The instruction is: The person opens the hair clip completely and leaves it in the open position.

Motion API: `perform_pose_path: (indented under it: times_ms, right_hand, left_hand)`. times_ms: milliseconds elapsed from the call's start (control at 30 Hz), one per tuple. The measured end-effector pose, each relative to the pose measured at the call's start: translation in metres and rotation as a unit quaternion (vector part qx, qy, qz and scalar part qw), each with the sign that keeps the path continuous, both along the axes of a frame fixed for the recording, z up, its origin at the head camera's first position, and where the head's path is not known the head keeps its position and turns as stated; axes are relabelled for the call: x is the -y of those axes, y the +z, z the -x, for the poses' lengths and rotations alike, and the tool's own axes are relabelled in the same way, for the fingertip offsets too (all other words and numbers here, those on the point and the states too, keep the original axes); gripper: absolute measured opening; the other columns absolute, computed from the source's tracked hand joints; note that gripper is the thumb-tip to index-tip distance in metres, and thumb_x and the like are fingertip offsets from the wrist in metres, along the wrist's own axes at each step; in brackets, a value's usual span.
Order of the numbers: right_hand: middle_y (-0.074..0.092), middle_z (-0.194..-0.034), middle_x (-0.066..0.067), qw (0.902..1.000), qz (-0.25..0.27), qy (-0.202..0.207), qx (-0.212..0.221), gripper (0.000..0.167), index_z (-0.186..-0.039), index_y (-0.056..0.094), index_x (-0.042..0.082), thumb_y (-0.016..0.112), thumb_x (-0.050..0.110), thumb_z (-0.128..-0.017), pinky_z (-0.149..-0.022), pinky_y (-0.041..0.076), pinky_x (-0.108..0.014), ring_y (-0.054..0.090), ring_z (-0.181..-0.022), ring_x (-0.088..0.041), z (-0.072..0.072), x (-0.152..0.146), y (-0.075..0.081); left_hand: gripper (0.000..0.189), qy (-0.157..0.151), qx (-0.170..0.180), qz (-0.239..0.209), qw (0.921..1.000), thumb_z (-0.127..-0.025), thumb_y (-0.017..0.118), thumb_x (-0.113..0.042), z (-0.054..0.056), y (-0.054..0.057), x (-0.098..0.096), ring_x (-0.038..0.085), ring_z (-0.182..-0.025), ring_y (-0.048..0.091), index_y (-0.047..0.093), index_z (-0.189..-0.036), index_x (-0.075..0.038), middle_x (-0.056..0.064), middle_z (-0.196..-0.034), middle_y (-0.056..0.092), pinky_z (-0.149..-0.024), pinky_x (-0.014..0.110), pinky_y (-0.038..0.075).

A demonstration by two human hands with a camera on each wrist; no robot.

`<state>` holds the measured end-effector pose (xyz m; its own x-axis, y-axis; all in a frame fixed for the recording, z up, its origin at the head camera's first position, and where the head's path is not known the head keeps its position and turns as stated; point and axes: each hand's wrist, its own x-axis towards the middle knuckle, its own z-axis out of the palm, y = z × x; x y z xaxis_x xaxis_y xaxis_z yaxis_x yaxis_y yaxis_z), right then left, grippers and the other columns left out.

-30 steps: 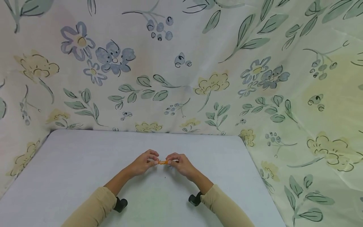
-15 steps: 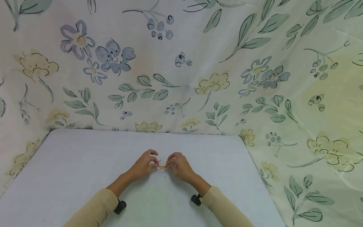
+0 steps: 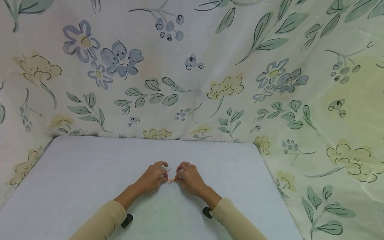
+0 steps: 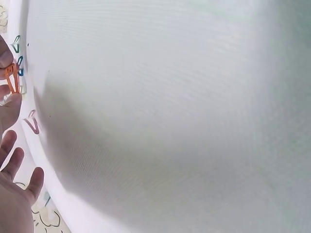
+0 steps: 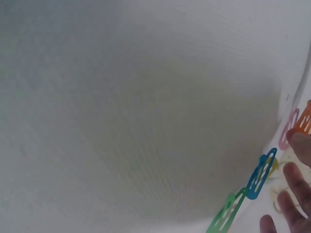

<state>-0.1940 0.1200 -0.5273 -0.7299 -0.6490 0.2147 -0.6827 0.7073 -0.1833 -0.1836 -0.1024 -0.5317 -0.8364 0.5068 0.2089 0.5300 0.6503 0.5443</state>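
Observation:
Between the two hands, above the white table, is an orange snap hair clip (image 4: 12, 80), its two arms spread apart in the left wrist view. My left hand (image 3: 153, 177) pinches one end of it between thumb and fingertip. The other end is pinched by my right hand (image 3: 190, 178). Past it are a pink clip (image 4: 32, 122), a blue clip (image 5: 261, 174), a green clip (image 5: 227, 212) and a yellow clip (image 5: 273, 167), partly behind the blue one. Whether these clips are linked cannot be told. In the head view the hands hide most of them.
A white table (image 3: 90, 160) spreads under both hands. Floral cloth (image 3: 198, 73) hangs behind it and along its sides. A small dark speck (image 3: 175, 187) lies on the tabletop just in front of the hands.
Both hands have come slightly nearer to the body, bringing the orange hair clip with them. Their pinch on its two ends stays.

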Motion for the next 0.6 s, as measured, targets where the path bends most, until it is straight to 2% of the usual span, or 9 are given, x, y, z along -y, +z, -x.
perform_pose_path:
  times_ms: [233,400,533,600]
  right_hand:
    - [0.065,-0.113,0.002,0.9999,-0.010,0.011,-0.007,0.007,-0.094,0.081,0.019,0.075,0.018,-0.090,-0.103,0.042,-0.045,0.049,-0.123,-0.019,-0.003,0.000,-0.004]
    - [0.065,-0.118,0.002,0.9995,-0.028,0.015,-0.005,0.010,-0.098,0.081,0.021,0.074,0.021,-0.091,-0.106,0.040,-0.046,0.048,-0.127,-0.020,-0.004,-0.001,-0.004]
    - [0.064,-0.122,0.002,0.9993,-0.034,0.018,0.002,0.014,-0.103,0.080,0.023,0.074,0.026,-0.091,-0.104,0.041,-0.047,0.047,-0.129,-0.021,-0.004,-0.005,0.001]
    - [0.063,-0.123,0.001,0.9994,-0.030,0.016,0.009,0.017,-0.107,0.078,0.023,0.073,0.027,-0.091,-0.103,0.042,-0.046,0.047,-0.128,-0.021,-0.003,-0.009,0.005]
  left_hand:
    - [0.011,-0.022,-0.028,0.024,0.9991,-0.085,0.076,-0.005,-0.004,0.000,0.000,0.034,-0.127,0.046,0.072,-0.079,-0.014,0.014,-0.129,0.057,-0.094,0.059,0.042]
    - [0.005,-0.031,-0.033,0.037,0.9983,-0.085,0.076,-0.007,-0.005,0.002,0.001,0.035,-0.128,0.046,0.076,-0.082,-0.010,0.015,-0.130,0.057,-0.094,0.059,0.042]
    - [0.002,-0.016,-0.011,0.023,0.9995,-0.087,0.075,-0.010,-0.006,0.005,0.002,0.035,-0.129,0.046,0.077,-0.087,-0.010,0.014,-0.133,0.057,-0.098,0.059,0.041]
    - [0.003,-0.003,-0.013,0.006,0.9999,-0.087,0.075,-0.011,-0.005,0.008,0.003,0.034,-0.127,0.048,0.077,-0.089,-0.010,0.013,-0.132,0.057,-0.098,0.059,0.042]
